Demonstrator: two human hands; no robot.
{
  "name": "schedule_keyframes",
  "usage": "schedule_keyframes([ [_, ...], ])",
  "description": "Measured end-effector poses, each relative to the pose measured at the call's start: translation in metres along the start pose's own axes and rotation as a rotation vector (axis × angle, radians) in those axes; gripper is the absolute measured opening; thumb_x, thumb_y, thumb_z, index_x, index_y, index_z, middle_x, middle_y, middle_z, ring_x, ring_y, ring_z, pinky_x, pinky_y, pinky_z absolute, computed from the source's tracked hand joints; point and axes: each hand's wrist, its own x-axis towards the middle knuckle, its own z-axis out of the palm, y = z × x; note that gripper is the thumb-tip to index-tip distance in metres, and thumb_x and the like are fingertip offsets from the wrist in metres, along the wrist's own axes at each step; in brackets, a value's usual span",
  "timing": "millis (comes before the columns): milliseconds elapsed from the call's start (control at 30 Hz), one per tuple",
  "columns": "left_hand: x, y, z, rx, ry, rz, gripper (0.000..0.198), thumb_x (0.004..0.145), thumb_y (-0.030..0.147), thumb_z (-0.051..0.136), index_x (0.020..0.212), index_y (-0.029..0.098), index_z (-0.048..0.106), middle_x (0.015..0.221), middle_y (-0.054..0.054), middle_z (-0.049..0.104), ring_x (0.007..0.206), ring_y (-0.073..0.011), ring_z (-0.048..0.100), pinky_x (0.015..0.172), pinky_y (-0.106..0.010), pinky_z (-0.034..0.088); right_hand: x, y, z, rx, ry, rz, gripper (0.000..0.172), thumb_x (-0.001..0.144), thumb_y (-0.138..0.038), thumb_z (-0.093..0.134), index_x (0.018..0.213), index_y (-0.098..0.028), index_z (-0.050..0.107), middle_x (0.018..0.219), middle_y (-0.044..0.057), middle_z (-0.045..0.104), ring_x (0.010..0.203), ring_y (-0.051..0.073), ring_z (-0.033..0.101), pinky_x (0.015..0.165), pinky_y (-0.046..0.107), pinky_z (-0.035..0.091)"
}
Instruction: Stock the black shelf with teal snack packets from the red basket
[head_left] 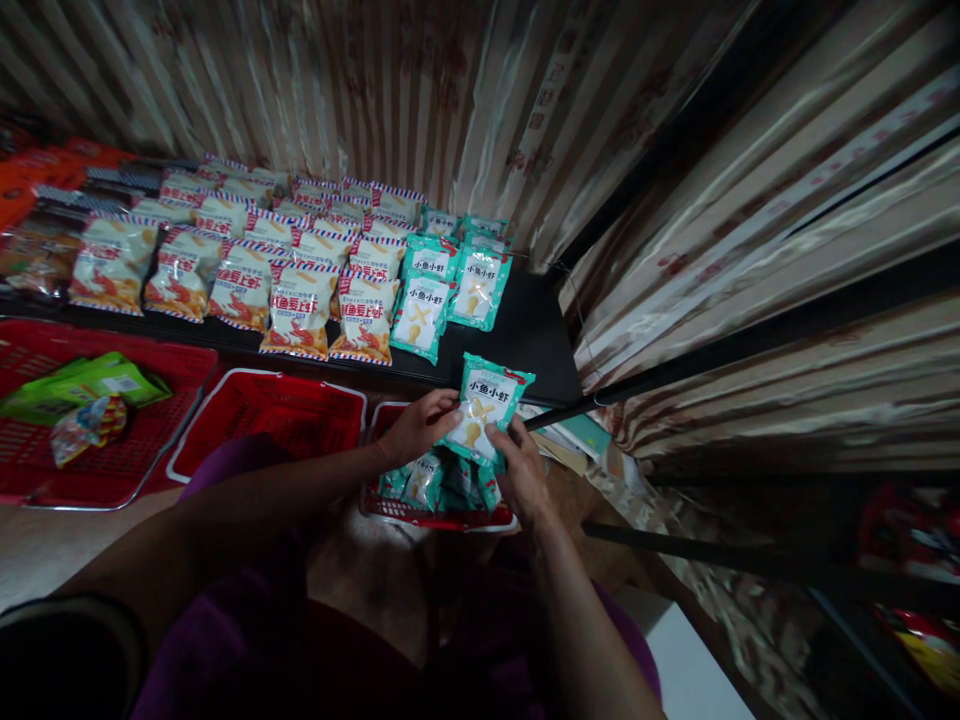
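Between my two hands is a teal and white snack bag (487,405), its printed front facing me. My left hand (421,428) grips its left side and my right hand (521,465) its lower right edge. Below it stands a red basket (450,520) holding several more teal snack bags (424,482), partly hidden by my hands. Past the held bag, on the black shelf (525,330), teal snack bags (420,312) stand in two short rows. Left of them are rows of white and orange shrimp snack bags (300,310).
Another red basket (274,410) sits left of my arm. Farther left, a red basket (169,400) holds green packets (90,385) and a small colourful packet (90,428). A dark metal bar (622,390) crosses at the right, before a striped curtain (675,290). Orange packages (45,185) lie at the far left.
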Motion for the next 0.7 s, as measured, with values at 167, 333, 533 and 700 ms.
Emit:
schedule_keyframes([
  [167,0.002,-0.004,0.002,-0.091,0.004,-0.06,0.045,0.072,0.037,0.069,0.11,0.016,0.056,0.098,-0.007,0.06,0.094,-0.0186,0.061,0.081,-0.03,0.049,0.002,0.0,0.0,0.039,0.007,0.007,0.06,0.056,-0.035,0.078,0.112,-0.023,0.06,0.089,0.001,0.072,0.074,0.021,0.066,0.071,0.034,0.053],
  [333,0.002,-0.004,0.0,-0.107,-0.005,-0.038,0.044,0.073,0.036,0.069,0.11,0.016,0.055,0.096,-0.005,0.059,0.093,-0.0176,0.061,0.08,-0.029,0.049,0.004,0.003,-0.001,0.019,-0.012,-0.008,0.061,0.059,-0.039,0.076,0.115,-0.023,0.059,0.098,0.003,0.071,0.078,0.023,0.067,0.073,0.037,0.053],
  [533,0.0,-0.004,0.003,-0.101,-0.062,-0.019,0.045,0.075,0.035,0.066,0.114,0.016,0.053,0.101,-0.007,0.061,0.095,-0.0171,0.061,0.08,-0.029,0.051,0.008,0.008,-0.004,-0.005,-0.027,-0.048,0.059,0.063,-0.043,0.073,0.116,-0.023,0.058,0.102,0.005,0.071,0.083,0.025,0.068,0.074,0.038,0.054],
  [700,-0.002,-0.004,0.009,-0.054,-0.025,0.001,0.042,0.077,0.035,0.065,0.112,0.015,0.053,0.1,-0.008,0.063,0.091,-0.0175,0.063,0.078,-0.03,0.052,0.012,0.01,-0.005,-0.018,-0.023,-0.076,0.058,0.064,-0.044,0.072,0.117,-0.024,0.058,0.101,0.005,0.071,0.082,0.024,0.068,0.073,0.037,0.054],
])
